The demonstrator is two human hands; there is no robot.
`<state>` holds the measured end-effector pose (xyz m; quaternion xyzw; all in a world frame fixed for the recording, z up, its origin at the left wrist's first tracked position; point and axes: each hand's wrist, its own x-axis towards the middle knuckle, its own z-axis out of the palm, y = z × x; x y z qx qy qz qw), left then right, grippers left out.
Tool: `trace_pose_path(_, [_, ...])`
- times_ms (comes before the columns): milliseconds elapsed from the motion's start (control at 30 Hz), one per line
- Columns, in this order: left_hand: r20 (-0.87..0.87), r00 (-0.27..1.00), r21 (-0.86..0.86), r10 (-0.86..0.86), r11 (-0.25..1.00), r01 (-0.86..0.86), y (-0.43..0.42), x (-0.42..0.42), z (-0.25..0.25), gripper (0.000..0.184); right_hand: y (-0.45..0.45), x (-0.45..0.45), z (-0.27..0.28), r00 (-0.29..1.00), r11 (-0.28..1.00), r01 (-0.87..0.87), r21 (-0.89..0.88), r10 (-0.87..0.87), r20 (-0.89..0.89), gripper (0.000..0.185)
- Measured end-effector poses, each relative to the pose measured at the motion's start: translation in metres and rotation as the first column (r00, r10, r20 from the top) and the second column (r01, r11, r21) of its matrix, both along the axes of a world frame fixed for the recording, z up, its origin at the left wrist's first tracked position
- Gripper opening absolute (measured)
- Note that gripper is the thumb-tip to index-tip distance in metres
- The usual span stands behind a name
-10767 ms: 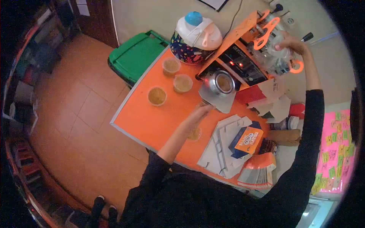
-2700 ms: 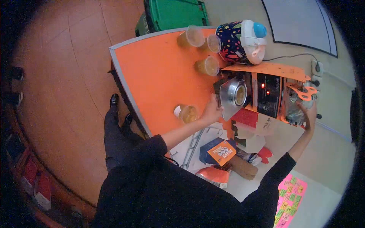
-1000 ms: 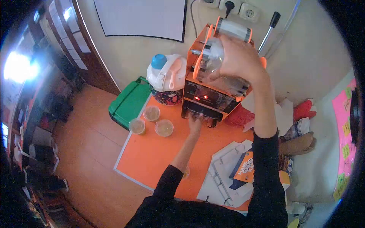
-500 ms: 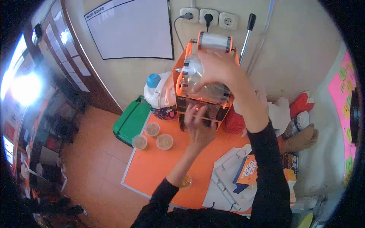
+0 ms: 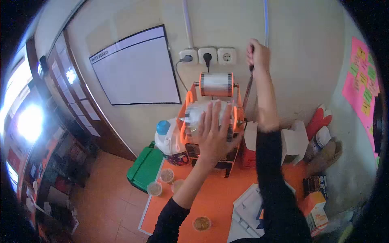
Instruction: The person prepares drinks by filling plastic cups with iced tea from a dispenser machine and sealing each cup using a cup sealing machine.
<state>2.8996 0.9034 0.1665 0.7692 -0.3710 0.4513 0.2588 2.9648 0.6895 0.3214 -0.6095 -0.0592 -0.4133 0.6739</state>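
Note:
An orange cup sealing machine stands against the wall, with an upper film roll and a lower film roll. My left hand, fingers outstretched, lies over the front of the lower roll; whether it touches the film I cannot tell. At the machine's right side, my right hand is wrapped round the black-handled top of the metal lever. Small clear tubs with contents, one of them a tub at the left, sit on the orange table. Another tub is nearer me.
Left of the machine are a white jug with a blue cap and a green box. White open boxes stand to the right. Papers lie at the front right. Wall sockets with plugs are above.
My right hand has left the lower film roll and moved up and right onto the lever's handle. My left hand has risen from the control panel to the roll. The view has tilted upward.

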Motion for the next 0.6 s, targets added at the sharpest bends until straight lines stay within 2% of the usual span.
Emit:
trace_pose_path(67, [0.057,0.997,-0.043,0.054,0.998,-0.052,-0.007,0.003,0.0,0.056,0.058,-0.077,-0.036,0.953,0.982,0.19,0.0,-0.185,0.242,0.049])
trace_pose_path(133, [0.074,0.994,-0.023,0.08,0.997,-0.078,-0.011,0.004,-0.001,0.053,0.088,-0.122,-0.081,0.942,0.993,0.11,0.045,-0.119,0.314,0.05])
trace_pose_path(167, [0.095,0.988,-0.013,0.122,0.993,-0.121,-0.012,0.004,-0.004,0.051,0.097,-0.134,-0.097,0.881,0.996,0.093,-0.016,-0.075,0.468,0.048])
trace_pose_path(200, [0.128,0.983,-0.034,0.133,0.991,-0.13,-0.015,0.01,-0.007,0.048,0.11,-0.15,-0.107,0.861,0.99,0.09,-0.109,-0.022,0.507,0.044])
trace_pose_path(233, [0.114,0.988,-0.012,0.106,0.994,-0.105,-0.014,0.01,-0.009,0.048,0.114,-0.154,-0.146,0.815,0.995,0.052,-0.088,0.009,0.58,0.045])
trace_pose_path(300, [0.098,0.986,0.007,0.137,0.99,-0.138,-0.014,0.011,-0.003,0.054,0.13,-0.178,-0.208,0.713,0.965,0.148,-0.218,0.049,0.699,0.045])
trace_pose_path(367, [0.133,0.983,0.014,0.128,0.991,-0.131,-0.013,0.01,-0.006,0.054,0.143,-0.216,-0.229,0.87,0.929,0.246,-0.276,-0.086,0.486,0.045])
trace_pose_path(400, [0.158,0.977,0.002,0.14,0.99,-0.142,-0.015,0.009,-0.007,0.054,0.14,-0.217,-0.237,0.886,0.932,0.236,-0.276,-0.09,0.454,0.04])
trace_pose_path(467, [0.118,0.987,0.023,0.11,0.993,-0.113,-0.007,0.006,-0.007,0.057,0.142,-0.208,-0.253,0.833,0.905,0.281,-0.319,-0.065,0.55,0.032])
trace_pose_path(500, [0.087,0.991,0.045,0.1,0.994,-0.104,-0.004,0.006,-0.005,0.06,0.151,-0.204,-0.262,0.827,0.938,0.276,-0.212,-0.119,0.549,0.03])
trace_pose_path(533, [0.237,0.965,0.012,0.113,0.993,-0.119,-0.007,0.007,-0.003,0.05,0.16,-0.211,-0.269,0.886,0.944,0.269,-0.191,-0.165,0.434,0.02])
trace_pose_path(567, [0.273,0.956,-0.018,0.107,0.994,-0.106,-0.006,0.015,-0.007,0.044,0.169,-0.219,-0.275,0.93,0.949,0.262,-0.175,-0.2,0.308,0.022])
trace_pose_path(600, [0.292,0.953,-0.028,0.077,0.997,-0.072,-0.011,0.013,-0.011,0.043,0.172,-0.236,-0.266,0.957,0.965,0.221,-0.143,-0.187,0.22,0.032])
